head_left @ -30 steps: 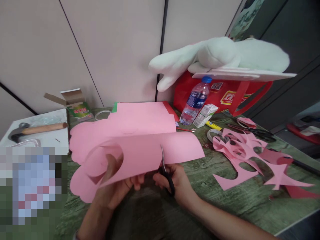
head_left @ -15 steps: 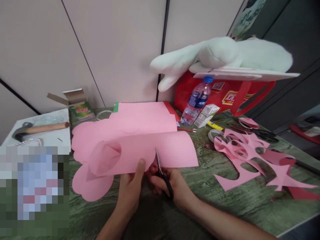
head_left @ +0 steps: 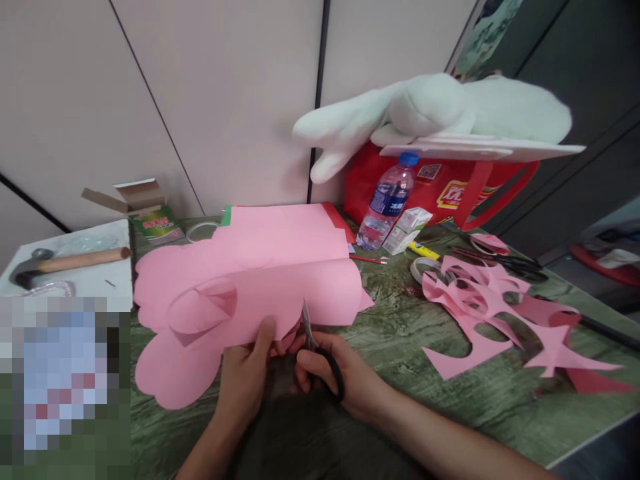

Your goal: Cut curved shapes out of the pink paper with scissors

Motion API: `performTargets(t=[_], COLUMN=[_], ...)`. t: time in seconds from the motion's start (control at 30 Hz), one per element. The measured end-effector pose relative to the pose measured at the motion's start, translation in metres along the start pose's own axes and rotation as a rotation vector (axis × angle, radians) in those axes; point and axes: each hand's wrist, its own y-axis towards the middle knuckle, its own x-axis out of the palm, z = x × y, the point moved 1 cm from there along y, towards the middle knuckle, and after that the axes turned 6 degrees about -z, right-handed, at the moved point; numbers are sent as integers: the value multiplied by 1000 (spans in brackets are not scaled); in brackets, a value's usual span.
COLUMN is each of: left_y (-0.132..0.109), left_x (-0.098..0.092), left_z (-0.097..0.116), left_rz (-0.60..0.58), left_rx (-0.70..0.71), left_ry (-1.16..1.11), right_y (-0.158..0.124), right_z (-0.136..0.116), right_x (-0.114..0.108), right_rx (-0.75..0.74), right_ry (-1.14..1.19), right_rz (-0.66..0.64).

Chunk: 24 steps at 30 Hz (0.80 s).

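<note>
My left hand pinches the near edge of a large pink paper sheet, thumb on top, and holds it curled above the green table. My right hand is closed in the black handles of a pair of scissors. Their blades point up into the paper's near edge, just right of my left thumb. The sheet has rounded, scalloped lobes cut along its left side.
Pink paper offcuts lie to the right, with tape rolls and another pair of scissors. Behind stand a water bottle, a small carton, a red bag under a white plush toy. A hammer lies far left.
My left hand shifted its hold from under the curled part to the near edge beside the scissors. The sheet turned and sank toward the table, its right end drawn leftward.
</note>
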Motion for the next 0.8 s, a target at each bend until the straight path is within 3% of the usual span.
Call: performTargets(t=[0.13, 0.3, 0.63, 0.8], left_y=[-2, -9, -15, -14], left_x=[1, 5, 7, 8], left_z=[4, 11, 14, 14], left_rz=[-65, 14, 111, 91], left_rx=[20, 47, 2, -3], left_ry=[33, 119, 198, 205], right_y=[2, 1, 0, 1], right_z=[-9, -12, -11, -10], right_x=[-2, -2, -3, -5], right_rx=[-107, -170, -162, -193], right_ry=[-78, -108, -36, -48], right_rz=[11, -28, -1, -26])
